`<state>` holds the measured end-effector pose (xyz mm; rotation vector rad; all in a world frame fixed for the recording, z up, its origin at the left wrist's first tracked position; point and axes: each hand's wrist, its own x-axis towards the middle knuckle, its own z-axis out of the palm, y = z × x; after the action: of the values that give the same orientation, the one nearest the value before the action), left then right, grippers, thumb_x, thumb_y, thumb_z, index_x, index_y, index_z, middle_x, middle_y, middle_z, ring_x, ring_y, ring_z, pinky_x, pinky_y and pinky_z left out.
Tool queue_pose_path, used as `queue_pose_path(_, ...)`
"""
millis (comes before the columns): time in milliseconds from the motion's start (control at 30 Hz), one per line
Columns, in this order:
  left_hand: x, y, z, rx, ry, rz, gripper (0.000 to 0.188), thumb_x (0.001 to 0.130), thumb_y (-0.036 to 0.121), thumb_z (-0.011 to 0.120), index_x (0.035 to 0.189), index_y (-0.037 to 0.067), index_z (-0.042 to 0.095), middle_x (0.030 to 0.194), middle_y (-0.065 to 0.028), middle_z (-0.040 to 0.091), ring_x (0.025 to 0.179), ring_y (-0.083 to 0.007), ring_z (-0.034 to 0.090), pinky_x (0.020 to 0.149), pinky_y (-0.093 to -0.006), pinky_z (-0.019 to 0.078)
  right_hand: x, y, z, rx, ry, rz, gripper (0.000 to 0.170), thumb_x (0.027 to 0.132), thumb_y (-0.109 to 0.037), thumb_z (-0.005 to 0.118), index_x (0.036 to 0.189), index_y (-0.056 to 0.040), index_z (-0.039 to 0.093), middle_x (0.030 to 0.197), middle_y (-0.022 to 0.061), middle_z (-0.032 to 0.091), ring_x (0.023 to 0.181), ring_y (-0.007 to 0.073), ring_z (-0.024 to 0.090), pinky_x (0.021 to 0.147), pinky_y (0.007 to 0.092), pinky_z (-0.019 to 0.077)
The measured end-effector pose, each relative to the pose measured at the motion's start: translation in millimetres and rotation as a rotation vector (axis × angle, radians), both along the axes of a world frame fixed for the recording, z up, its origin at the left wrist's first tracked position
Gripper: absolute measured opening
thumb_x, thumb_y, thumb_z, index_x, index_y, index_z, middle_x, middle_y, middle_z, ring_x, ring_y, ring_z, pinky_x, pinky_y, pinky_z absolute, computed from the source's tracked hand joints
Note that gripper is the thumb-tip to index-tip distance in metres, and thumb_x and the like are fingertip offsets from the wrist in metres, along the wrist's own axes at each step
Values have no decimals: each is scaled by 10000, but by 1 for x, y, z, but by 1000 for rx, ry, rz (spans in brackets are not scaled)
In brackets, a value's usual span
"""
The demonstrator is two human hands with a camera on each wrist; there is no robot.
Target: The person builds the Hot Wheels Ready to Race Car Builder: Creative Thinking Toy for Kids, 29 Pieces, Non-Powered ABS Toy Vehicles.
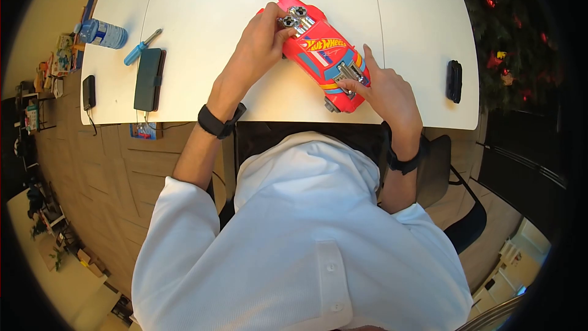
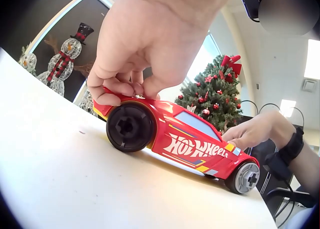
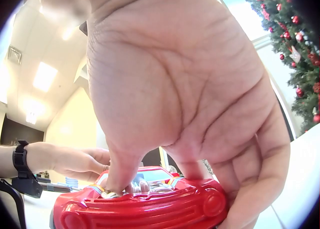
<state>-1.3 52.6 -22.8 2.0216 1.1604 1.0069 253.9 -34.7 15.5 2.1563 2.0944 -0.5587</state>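
Note:
A red Hot Wheels toy car (image 1: 312, 55) sits on the white table, its rear pointing away from me and its nose toward the near edge. My left hand (image 1: 256, 43) holds the rear, fingertips and thumb pinched at the chrome exhaust pieces (image 1: 297, 22). In the left wrist view those fingers curl over the tail above the black rear wheel (image 2: 130, 127). At the front, my right hand (image 1: 392, 95) grips the car, thumb at the silver engine piece (image 1: 351, 75) on the hood. Seen from the right wrist, the other fingers reach down past the red bumper (image 3: 140, 211).
On the table's left lie a blue screwdriver (image 1: 143, 47), a water bottle (image 1: 104, 34), a dark phone case (image 1: 149, 79) and a small black object (image 1: 89, 92). Another black object (image 1: 454, 81) lies at the right. A decorated Christmas tree (image 1: 511, 30) stands beyond the right edge.

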Motion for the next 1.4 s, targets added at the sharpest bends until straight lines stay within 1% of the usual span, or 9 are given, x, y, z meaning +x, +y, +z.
queue_pose_path(100, 0, 1, 0, 0, -14, -9, 174, 1004, 28, 642, 1080, -10, 490, 750, -122, 592, 649, -188, 518, 597, -346, 451, -1, 1, 3, -11, -15, -3, 1105, 822, -811, 621, 1579, -38, 393, 771, 170, 705, 703, 305, 734, 609, 431, 570)
queue_pose_path(167, 0, 1, 0, 16, 30, -12, 182, 1004, 34, 642, 1084, -7, 483, 764, -128, 599, 664, -204, 529, 615, -357, 468, -5, 3, 12, -119, -50, -40, 1072, 848, -778, 636, 1606, -74, 356, 863, 214, 725, 792, 312, 744, 677, 420, 582)
queue_pose_path(267, 1, 6, -7, 56, -22, -29, 191, 1000, 37, 645, 1086, -3, 480, 778, -136, 603, 676, -232, 552, 632, -371, 481, -3, 1, 3, -60, -19, -40, 1107, 812, -813, 632, 1570, -38, 405, 780, 181, 708, 711, 326, 735, 620, 437, 575)
queue_pose_path(500, -3, 8, -10, 78, 17, -19, 210, 991, 54, 661, 1087, -5, 483, 864, -182, 636, 740, -288, 618, 661, -404, 510, 0, 3, -1, -100, 30, -58, 1104, 815, -812, 633, 1565, -34, 408, 808, 204, 722, 755, 348, 749, 627, 438, 580)
queue_pose_path(567, -4, 7, -7, -7, -14, -61, 225, 987, 71, 673, 1090, -11, 490, 899, -204, 642, 776, -319, 636, 679, -427, 518, -3, 4, 3, -148, 19, -86, 1110, 814, -811, 638, 1568, -32, 401, 820, 208, 730, 766, 350, 753, 632, 441, 583)
queue_pose_path(667, -5, 4, 0, 84, 45, -67, 236, 983, 90, 684, 1085, -22, 503, 933, -221, 650, 813, -351, 647, 704, -441, 523, -1, 3, 1, -127, 20, -68, 1121, 812, -812, 641, 1574, -29, 391, 827, 206, 735, 755, 350, 751, 631, 442, 582)
queue_pose_path(1067, -11, -3, 15, -59, 97, -73, 281, 981, 120, 694, 1172, -41, 564, 980, -209, 663, 868, -341, 652, 773, -432, 536, 0, 1, 3, -140, 56, -98, 1138, 800, -817, 646, 1588, -43, 374, 857, 208, 738, 784, 352, 750, 658, 437, 579)
queue_pose_path(1300, -10, -6, 11, -30, 120, -58, 301, 969, 94, 691, 1204, -45, 566, 1033, -222, 668, 932, -346, 660, 818, -432, 542, 3, -1, -1, -166, 38, -110, 1119, 814, -803, 652, 1596, -57, 363, 840, 196, 736, 770, 340, 750, 645, 431, 576)
queue_pose_path(1400, -11, -5, 5, 2, 104, -62, 308, 970, 105, 691, 1209, -42, 565, 1049, -228, 670, 955, -349, 664, 824, -437, 541, 6, -3, -4, -100, 66, -78, 1119, 814, -804, 654, 1596, -59, 364, 832, 186, 736, 749, 319, 750, 626, 419, 574)
